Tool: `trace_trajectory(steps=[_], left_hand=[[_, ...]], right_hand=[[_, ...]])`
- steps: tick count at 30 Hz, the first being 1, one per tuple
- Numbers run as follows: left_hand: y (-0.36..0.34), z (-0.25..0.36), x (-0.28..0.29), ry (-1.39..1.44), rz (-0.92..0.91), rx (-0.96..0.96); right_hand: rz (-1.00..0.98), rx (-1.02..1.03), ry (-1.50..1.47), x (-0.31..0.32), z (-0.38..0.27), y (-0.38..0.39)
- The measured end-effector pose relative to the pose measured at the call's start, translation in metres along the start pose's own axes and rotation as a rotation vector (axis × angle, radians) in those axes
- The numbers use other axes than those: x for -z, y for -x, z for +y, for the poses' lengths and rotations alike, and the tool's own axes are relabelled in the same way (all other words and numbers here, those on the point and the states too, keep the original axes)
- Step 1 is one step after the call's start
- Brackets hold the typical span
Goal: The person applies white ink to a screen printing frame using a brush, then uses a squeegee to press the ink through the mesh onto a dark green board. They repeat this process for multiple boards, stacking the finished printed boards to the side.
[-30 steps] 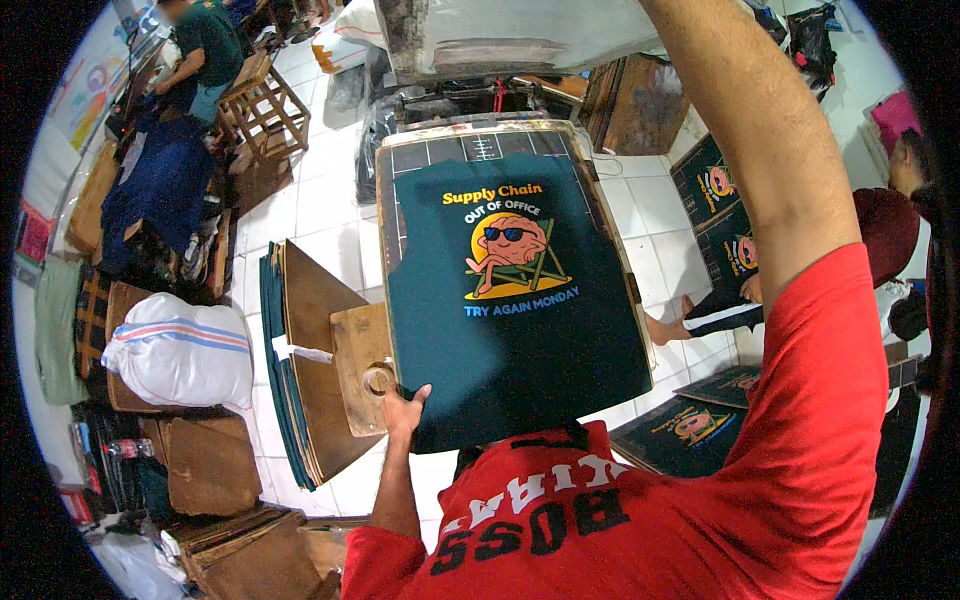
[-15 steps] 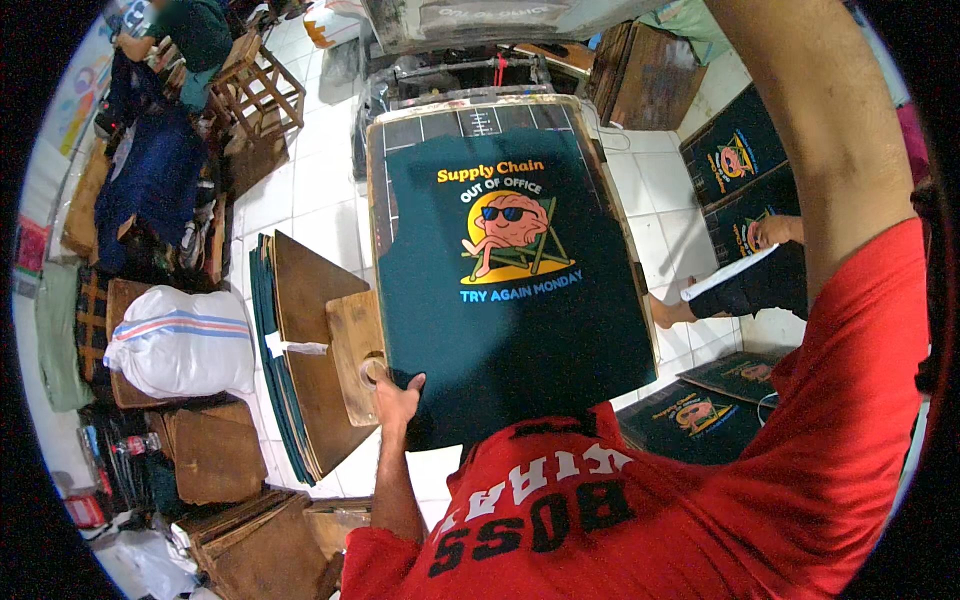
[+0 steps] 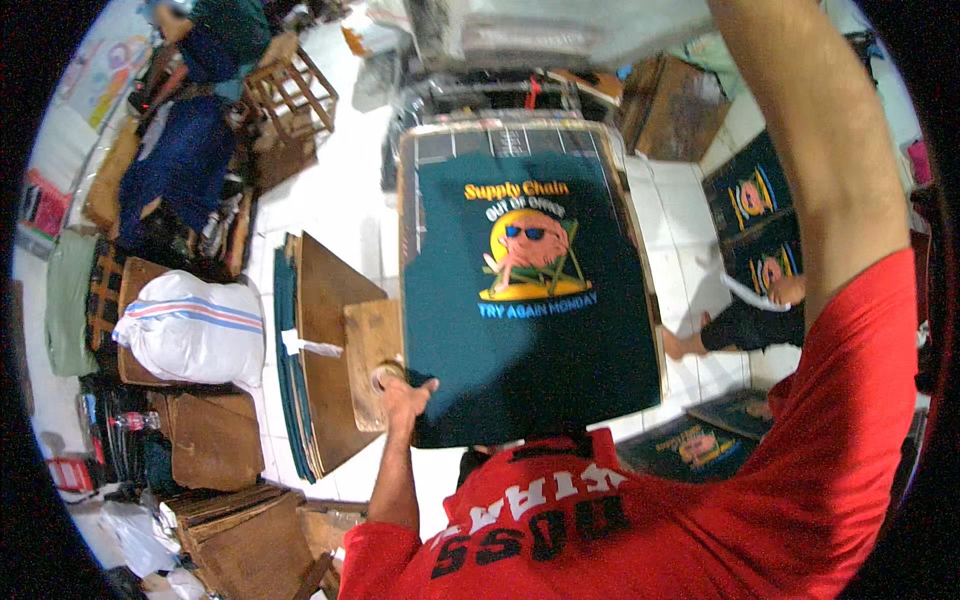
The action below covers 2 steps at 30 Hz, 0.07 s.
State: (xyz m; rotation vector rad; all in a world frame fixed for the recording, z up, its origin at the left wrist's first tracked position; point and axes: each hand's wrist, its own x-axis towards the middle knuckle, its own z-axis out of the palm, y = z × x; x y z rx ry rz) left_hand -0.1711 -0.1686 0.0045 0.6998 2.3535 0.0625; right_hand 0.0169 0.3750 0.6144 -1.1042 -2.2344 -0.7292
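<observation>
A dark green shirt [image 3: 520,375] is spread flat over a board in front of me, with a colourful cartoon print [image 3: 540,245] of a pink figure in sunglasses on a deck chair. My left hand [image 3: 405,400] grips the board's near left corner, its thumb on the shirt and its other fingers partly hidden at the edge. A roll of tape [image 3: 387,374] sits right by those fingers on a wooden board. Past the top of the picture reaches my raised right arm [image 3: 825,130], so the hand itself is out of sight. A blurred pale screen frame [image 3: 540,35] hangs tilted beyond the shirt.
Wooden boards with dark shirts [image 3: 300,370] lean at left, near a white sack [image 3: 195,328]. Printed dark shirts [image 3: 690,445] lie at right. There, another person's hand [image 3: 787,291] is near a white strip. A second person [image 3: 225,40] is far left by a wooden stool [image 3: 290,95].
The whole view has shifted, so the shirt sits farther right and slightly lower. My left hand stays at the board's corner. The other person's hand and white strip at right have moved lower.
</observation>
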Motion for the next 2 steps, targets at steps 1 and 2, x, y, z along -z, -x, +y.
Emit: trace_trajectory(steps=[1, 2], left_hand=[[-0.007, -0.002, -0.003, -0.024, 0.027, -0.073], [-0.012, -0.005, -0.012, -0.065, 0.043, -0.140]], right_hand=[[0.102, -0.151, -0.138, -0.002, 0.002, 0.018], [0.139, -0.145, -0.136, 0.018, -0.002, 0.008]])
